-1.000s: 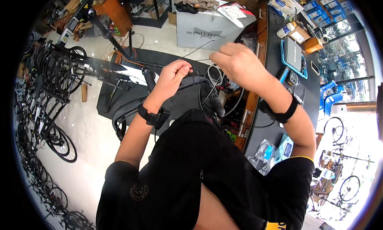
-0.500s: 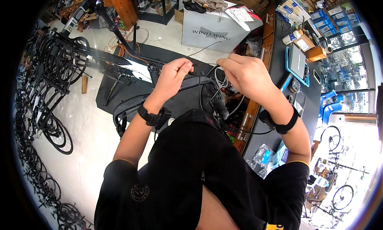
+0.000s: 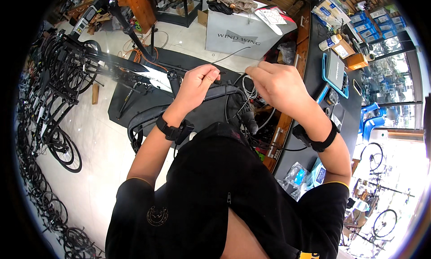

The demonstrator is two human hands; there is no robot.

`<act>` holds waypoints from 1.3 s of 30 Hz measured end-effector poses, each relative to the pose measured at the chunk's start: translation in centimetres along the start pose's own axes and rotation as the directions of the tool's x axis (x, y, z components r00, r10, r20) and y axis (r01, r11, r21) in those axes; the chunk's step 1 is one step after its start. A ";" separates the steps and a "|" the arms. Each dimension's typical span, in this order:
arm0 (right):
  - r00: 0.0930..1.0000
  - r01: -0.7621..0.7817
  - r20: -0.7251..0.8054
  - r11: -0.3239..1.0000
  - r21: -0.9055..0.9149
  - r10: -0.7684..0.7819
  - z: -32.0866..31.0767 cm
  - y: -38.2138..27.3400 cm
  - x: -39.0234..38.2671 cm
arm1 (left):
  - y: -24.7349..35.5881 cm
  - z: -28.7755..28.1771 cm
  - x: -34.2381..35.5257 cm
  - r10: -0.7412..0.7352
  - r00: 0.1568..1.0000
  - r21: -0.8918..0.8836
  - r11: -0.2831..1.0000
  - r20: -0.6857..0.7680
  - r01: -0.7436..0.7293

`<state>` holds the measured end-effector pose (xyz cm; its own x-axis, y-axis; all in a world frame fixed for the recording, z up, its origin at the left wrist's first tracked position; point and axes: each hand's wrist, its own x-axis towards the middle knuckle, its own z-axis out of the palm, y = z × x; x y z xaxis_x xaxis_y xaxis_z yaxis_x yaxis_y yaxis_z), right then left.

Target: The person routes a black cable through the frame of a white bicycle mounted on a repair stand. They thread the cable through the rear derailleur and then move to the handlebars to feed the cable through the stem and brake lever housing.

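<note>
My left hand [image 3: 196, 84] is closed in a pinch, thumb against forefinger. A thin grey cable [image 3: 231, 55] runs up and to the right from behind its fingers, and a small dark tip pokes out past the thumb. To the right, and apart from it, my right hand [image 3: 279, 86] has its fingers pressed together, pointing left; whatever they hold is too small or hidden to name. Below the right fingertips hangs a loose coil of grey cable [image 3: 250, 90]. Beneath both hands lies a black bicycle frame [image 3: 210, 94] with dark cables around it.
A black mat [image 3: 179, 61] covers the floor ahead, with a bicycle with a white-marked tube [image 3: 155, 80] over it. A large grey box [image 3: 233, 36] stands beyond. Along the right runs a dark counter [image 3: 310, 119] with a blue tray [image 3: 334, 75]. Several bicycles [image 3: 63, 146] line the left.
Both hands keep nearly the same pose and place. The view has shifted only slightly.
</note>
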<state>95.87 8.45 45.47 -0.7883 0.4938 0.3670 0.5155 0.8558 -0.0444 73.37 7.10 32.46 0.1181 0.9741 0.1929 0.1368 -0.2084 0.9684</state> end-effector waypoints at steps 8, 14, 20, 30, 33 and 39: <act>1.000 -0.019 0.001 1.000 -0.003 0.019 -0.3 -0.3 -0.2 | 0.0 0.0 -0.1 0.030 1.000 0.007 1.000 0.002 -0.030; 0.999 -0.025 0.038 1.000 -0.009 0.025 -0.2 -0.3 -0.3 | 0.8 0.0 0.0 0.021 0.999 0.055 0.998 0.043 -0.024; 0.983 0.064 0.179 0.989 -0.135 -0.039 0.4 -0.9 0.0 | 1.1 1.2 -0.3 0.146 0.983 0.145 0.976 0.109 -0.161; 0.601 -0.795 0.725 0.338 0.503 0.337 -0.4 1.0 -3.4 | -0.1 2.2 -1.1 0.085 0.994 0.210 0.973 0.074 -0.099; 0.658 -0.753 0.666 0.332 0.568 0.351 -1.1 2.3 -6.0 | -0.4 2.5 -1.1 0.098 0.992 0.190 0.976 0.076 -0.111; 0.893 -0.356 0.346 0.921 0.157 0.287 2.3 -1.0 -1.9 | 0.5 3.7 -0.7 0.135 0.976 0.202 0.965 0.174 -0.169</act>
<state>96.07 7.04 42.66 -0.6727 0.7399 -0.0061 0.7029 0.6365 -0.3176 76.98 5.96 32.20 0.3045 0.9070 0.2911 0.3103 -0.3834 0.8699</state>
